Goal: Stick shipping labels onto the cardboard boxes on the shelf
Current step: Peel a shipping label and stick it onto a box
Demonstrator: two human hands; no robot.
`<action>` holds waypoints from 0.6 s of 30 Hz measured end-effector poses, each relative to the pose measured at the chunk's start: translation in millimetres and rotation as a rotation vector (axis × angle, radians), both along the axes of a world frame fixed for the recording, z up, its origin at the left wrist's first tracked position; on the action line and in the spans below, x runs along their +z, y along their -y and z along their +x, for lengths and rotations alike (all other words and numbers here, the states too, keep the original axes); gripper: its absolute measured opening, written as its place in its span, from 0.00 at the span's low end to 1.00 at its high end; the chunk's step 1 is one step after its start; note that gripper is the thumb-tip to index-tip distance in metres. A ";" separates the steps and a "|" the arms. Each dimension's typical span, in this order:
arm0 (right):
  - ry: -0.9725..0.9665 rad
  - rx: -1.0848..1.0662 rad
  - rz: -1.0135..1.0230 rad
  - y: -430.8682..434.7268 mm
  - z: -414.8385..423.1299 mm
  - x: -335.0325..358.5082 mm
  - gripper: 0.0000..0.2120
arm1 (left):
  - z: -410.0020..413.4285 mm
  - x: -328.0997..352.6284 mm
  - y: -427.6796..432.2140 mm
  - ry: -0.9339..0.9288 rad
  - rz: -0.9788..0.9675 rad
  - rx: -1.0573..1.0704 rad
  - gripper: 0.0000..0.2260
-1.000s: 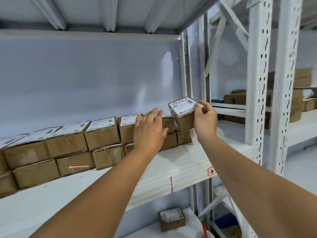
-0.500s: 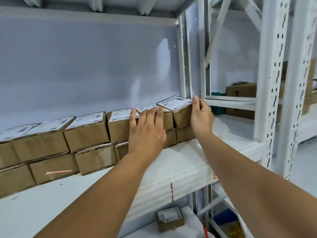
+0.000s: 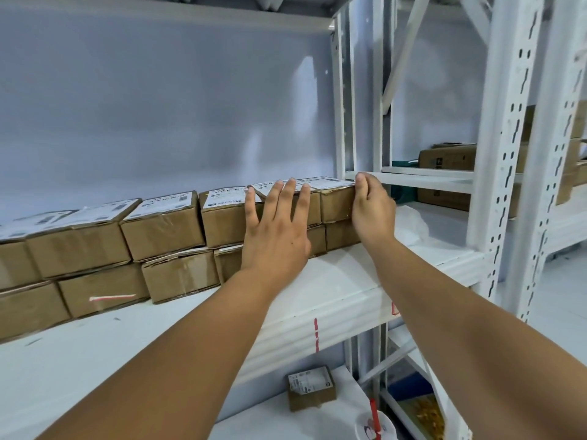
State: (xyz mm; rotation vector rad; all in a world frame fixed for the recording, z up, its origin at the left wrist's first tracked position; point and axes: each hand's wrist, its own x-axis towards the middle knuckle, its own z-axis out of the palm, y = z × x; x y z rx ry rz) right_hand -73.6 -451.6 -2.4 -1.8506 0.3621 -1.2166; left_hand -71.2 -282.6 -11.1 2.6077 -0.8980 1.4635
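Note:
Two rows of small cardboard boxes [image 3: 162, 227] are stacked along the white shelf [image 3: 317, 300], and the top ones carry white shipping labels. At the right end of the top row sits a labelled box [image 3: 335, 203], level with its neighbours. My right hand [image 3: 371, 211] grips its right side, with the fingertips on the top edge. My left hand [image 3: 276, 239] lies flat against the front of the neighbouring boxes, fingers spread and tips on the top edge, holding nothing.
White perforated uprights [image 3: 505, 185] stand just right of the stack. Larger cartons [image 3: 444, 160] fill the bay behind them. On the lower shelf lie one small labelled box [image 3: 311, 387] and a white cup [image 3: 374, 423] with a red stick.
My right hand has lowered the labelled box from mid-air onto the right end of the top row. My left hand has slid up against the boxes beside it.

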 end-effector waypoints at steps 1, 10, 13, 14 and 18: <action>0.013 -0.010 -0.003 0.5 0.0 0.2 0.18 | -1.0 -0.2 0.1 0.015 0.004 -0.009 0.31; 0.013 -0.057 -0.074 0.0 -4.7 -2.4 0.13 | -5.4 -0.7 -1.8 -0.081 0.135 -0.019 0.29; -0.001 -0.037 -0.072 -1.9 -4.8 -2.5 0.14 | -6.7 -1.2 -2.2 -0.089 0.141 -0.010 0.28; -0.008 -0.036 -0.070 -2.2 -5.3 -2.2 0.15 | -6.9 -1.2 -2.4 -0.090 0.139 -0.011 0.28; -0.031 -0.016 -0.047 -4.0 -7.3 -1.6 0.17 | -6.3 -1.8 -2.7 -0.079 0.142 0.000 0.29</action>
